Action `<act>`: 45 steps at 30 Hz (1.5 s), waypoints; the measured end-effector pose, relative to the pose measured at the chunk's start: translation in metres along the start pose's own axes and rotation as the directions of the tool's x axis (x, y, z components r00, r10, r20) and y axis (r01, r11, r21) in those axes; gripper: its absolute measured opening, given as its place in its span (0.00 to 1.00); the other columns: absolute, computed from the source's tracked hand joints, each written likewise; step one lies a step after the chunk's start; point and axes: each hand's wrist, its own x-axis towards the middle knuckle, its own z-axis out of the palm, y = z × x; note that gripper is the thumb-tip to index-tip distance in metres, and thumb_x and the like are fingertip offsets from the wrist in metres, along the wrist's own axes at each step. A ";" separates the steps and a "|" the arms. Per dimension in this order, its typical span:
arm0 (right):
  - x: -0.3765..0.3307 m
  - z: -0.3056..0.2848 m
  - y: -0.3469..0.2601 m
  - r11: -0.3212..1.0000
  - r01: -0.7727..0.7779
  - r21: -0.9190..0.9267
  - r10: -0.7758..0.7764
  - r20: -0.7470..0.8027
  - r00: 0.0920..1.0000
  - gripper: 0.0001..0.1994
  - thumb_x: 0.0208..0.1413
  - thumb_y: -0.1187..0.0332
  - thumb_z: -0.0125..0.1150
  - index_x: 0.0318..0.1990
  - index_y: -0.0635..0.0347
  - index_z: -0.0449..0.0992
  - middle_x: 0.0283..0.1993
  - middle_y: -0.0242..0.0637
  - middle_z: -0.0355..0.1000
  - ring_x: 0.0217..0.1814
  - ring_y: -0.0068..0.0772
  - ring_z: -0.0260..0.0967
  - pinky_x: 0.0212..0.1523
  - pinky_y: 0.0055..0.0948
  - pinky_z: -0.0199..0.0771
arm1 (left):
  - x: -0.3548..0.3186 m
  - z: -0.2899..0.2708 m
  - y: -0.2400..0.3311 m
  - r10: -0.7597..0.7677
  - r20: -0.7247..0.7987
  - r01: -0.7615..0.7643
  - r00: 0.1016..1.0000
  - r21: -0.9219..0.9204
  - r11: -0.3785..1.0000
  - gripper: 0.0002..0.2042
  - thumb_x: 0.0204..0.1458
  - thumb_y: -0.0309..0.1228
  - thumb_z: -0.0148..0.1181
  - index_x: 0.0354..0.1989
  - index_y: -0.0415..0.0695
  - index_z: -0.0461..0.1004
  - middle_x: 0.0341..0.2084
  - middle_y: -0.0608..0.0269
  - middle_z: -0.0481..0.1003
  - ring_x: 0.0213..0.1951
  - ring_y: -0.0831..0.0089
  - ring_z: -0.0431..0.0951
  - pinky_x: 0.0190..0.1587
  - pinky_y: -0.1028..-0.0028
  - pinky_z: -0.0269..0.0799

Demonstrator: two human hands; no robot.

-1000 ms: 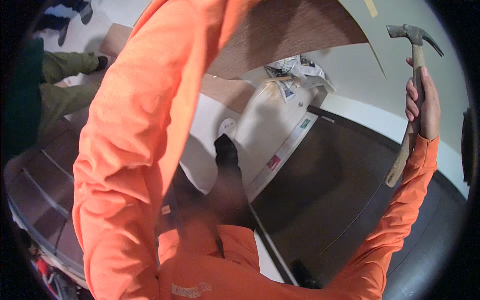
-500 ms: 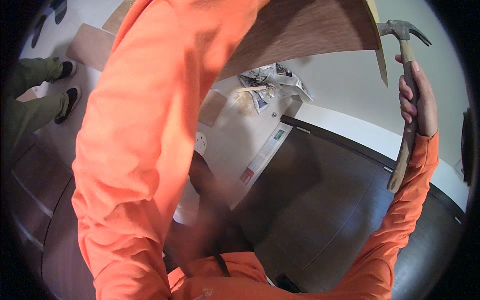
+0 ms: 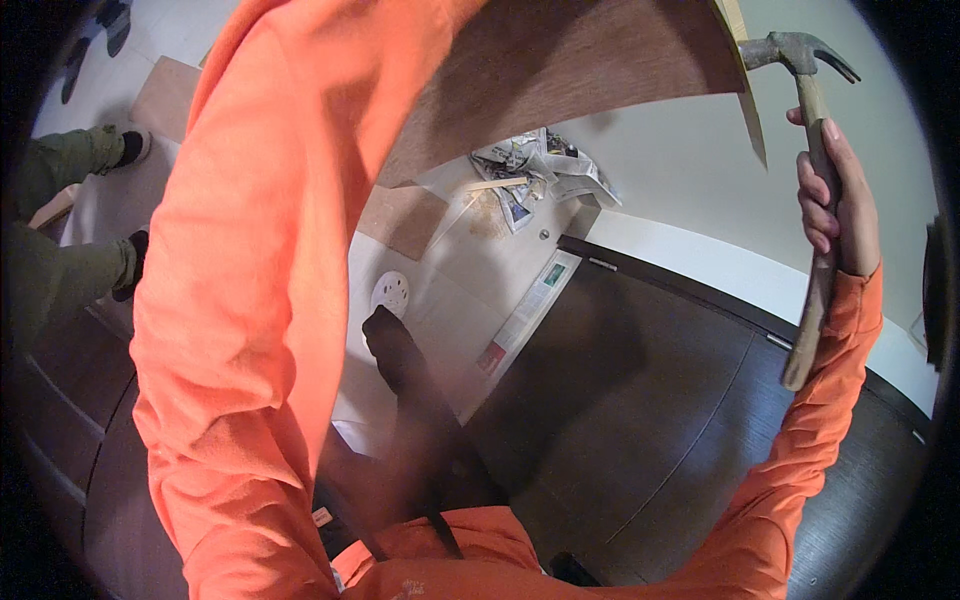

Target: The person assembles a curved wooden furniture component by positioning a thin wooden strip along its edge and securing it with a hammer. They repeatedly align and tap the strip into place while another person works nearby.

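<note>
A claw hammer (image 3: 822,285) with a worn wooden handle is in my right hand (image 3: 852,215), the fingers closed around the upper handle. Its head, claw pointing right, is up against the edge of a large brown wooden panel (image 3: 580,85); whether it truly touches cannot be told. Along that edge runs a thin pale wooden strip (image 3: 754,125), its lower end tapering below the panel's corner. My left arm, in an orange sleeve (image 3: 250,270), reaches up past the panel's left side, and the hand on it is out of the picture.
Crumpled newspaper (image 3: 545,165) and a light wood stick lie on the floor by the wall. Dark brown doors (image 3: 640,400) stand below me. A person in green trousers (image 3: 75,260) stands at left. Flat brown boards (image 3: 165,98) rest on the floor. My foot wears a white clog (image 3: 391,293).
The panel's edge and the hammer head have shifted slightly left in view. My left sleeve has also moved left, uncovering more of the floor and the white clog. The grip on the hammer is the same.
</note>
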 end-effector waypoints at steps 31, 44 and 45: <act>-0.002 0.003 -0.016 0.994 0.072 0.085 -0.068 -0.045 0.997 0.25 0.68 0.46 0.41 0.59 0.54 0.65 0.17 0.16 0.45 0.08 0.07 0.37 0.03 0.13 0.41 | -0.008 -0.006 -0.004 0.011 -0.033 -0.011 0.999 0.005 1.000 0.08 0.51 0.31 0.56 0.38 0.53 0.80 0.37 0.69 0.79 0.48 0.70 0.76 0.50 0.66 0.65; -0.015 -0.004 0.021 0.997 -0.079 -0.013 0.079 -0.030 0.996 0.27 0.66 0.44 0.42 0.58 0.58 0.67 0.18 0.18 0.47 0.09 0.09 0.37 0.05 0.15 0.41 | -0.006 -0.009 0.000 0.020 0.023 -0.020 1.000 0.026 0.999 0.11 0.49 0.30 0.61 0.42 0.55 0.80 0.41 0.71 0.80 0.49 0.71 0.75 0.50 0.65 0.64; -0.016 -0.004 0.020 0.997 -0.064 -0.044 0.063 -0.033 0.997 0.28 0.66 0.44 0.42 0.58 0.58 0.66 0.18 0.18 0.47 0.09 0.09 0.37 0.04 0.16 0.41 | -0.007 -0.008 0.000 0.017 0.038 -0.018 0.999 0.025 1.000 0.11 0.48 0.31 0.62 0.42 0.55 0.80 0.41 0.71 0.80 0.50 0.71 0.75 0.50 0.65 0.64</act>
